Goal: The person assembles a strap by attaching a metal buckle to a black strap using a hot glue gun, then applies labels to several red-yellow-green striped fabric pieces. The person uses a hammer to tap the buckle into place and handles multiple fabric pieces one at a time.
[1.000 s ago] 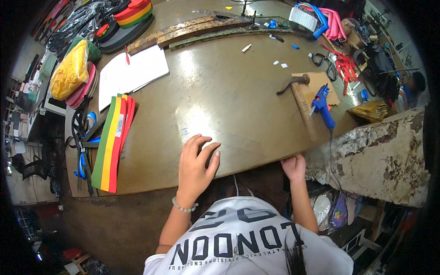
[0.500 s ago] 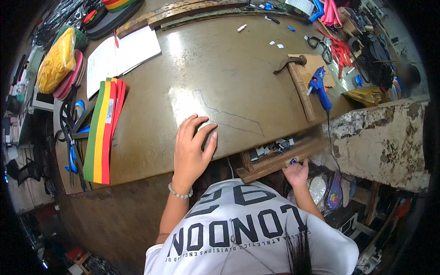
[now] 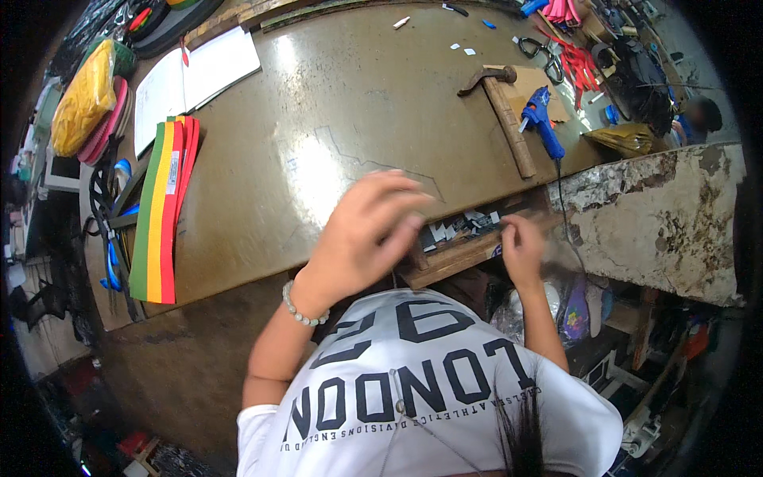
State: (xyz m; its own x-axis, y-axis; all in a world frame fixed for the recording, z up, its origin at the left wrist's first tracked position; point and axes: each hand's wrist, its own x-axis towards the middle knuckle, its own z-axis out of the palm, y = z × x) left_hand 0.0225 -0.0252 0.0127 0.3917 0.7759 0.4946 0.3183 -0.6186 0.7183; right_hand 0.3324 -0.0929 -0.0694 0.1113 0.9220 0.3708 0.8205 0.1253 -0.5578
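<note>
My left hand (image 3: 369, 230), a bead bracelet (image 3: 300, 306) on its wrist, hovers over the table's near edge. Its loosely bent fingers and thumb are apart, and nothing shows in them. A pulled-out wooden drawer (image 3: 453, 266) juts from under the tabletop, holding a pile of small white and dark labels or tags (image 3: 457, 229). At the drawer's right end is my right hand (image 3: 522, 250), fingers curled together and smeared by motion. A white piece lies by its fingertips; whether they grip anything cannot be made out.
On the table (image 3: 246, 215) lie a hammer (image 3: 509, 127), a blue glue gun (image 3: 544, 123) with a trailing cord, green-yellow-red striped bands (image 3: 163, 215) and an open notebook (image 3: 199, 79). A yellow bag (image 3: 83, 99) sits at the left. A peeling whitish slab (image 3: 652, 226) stands right.
My left hand has lifted from the tabletop and moved right, toward the drawer. My right hand has come up from the drawer's front to above its right end. The view has shifted slightly.
</note>
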